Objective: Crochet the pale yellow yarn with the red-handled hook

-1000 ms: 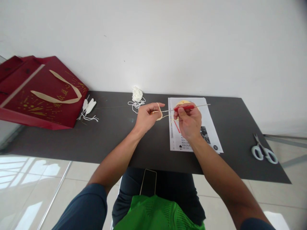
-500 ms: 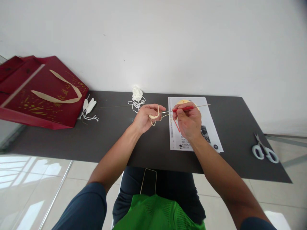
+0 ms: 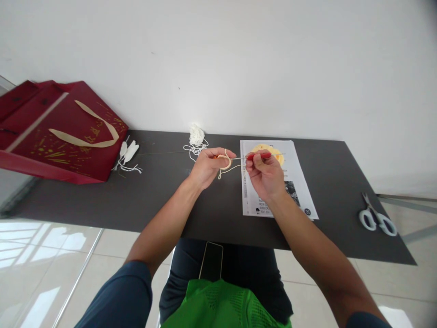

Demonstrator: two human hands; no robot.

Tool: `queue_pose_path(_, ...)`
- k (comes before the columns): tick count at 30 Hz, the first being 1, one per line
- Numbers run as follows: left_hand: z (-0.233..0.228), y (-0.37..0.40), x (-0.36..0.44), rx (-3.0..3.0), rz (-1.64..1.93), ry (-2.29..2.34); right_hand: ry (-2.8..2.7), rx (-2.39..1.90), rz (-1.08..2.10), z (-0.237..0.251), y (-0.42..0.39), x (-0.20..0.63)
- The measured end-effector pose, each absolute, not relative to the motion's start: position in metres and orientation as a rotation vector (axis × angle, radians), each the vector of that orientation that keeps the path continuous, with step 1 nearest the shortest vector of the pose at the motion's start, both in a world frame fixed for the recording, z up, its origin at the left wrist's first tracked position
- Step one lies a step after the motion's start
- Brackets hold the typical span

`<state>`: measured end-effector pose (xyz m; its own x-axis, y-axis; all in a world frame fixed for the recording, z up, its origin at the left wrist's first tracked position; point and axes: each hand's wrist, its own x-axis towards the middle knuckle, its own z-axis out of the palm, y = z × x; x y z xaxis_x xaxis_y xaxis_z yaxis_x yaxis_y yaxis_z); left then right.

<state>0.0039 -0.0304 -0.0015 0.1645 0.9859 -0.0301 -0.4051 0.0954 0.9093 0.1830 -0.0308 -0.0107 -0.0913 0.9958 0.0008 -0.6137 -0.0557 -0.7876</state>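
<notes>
Tabletop: dark, long, set against a white wall.
Gift bag: red with gold print and a cream ribbon handle, lying flat at the far left end of the tabletop.
Printed sheet: white paper with text and a yellow round picture, lying under and beyond the right hand.
Phone: dark, resting on the person's lap below the tabletop edge.
Left hand: closed about a loop of cream yarn, thumb and forefinger pinching it, loose ends trailing below.
Right hand: fingers pinched on the red grip of a crochet hook, whose thin metal shaft reaches left to the yarn loop.
Scissors: white-handled, lying near the right end, well apart from both hands.
White yarn clump: by the wall, just beyond the left hand.
White tassels: just beside the bag.
</notes>
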Motion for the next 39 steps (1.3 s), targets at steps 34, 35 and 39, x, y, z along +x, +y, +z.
queue_pose_path(34, -0.018, -0.017, 0.043, 1.168, 1.43, 1.155, -0.595, -0.732, 1.502, -0.021, -0.017, 0.159)
queue_pose_path(35, -0.019, -0.018, 0.043, 1.163, 1.427, 1.156, -0.596, -0.733, 1.498, -0.022, -0.019, 0.159)
queue_pose_path(39, -0.02, -0.026, 0.042, 1.196, 1.459, 1.138, -0.6, -0.719, 1.487, -0.021, -0.029, 0.159)
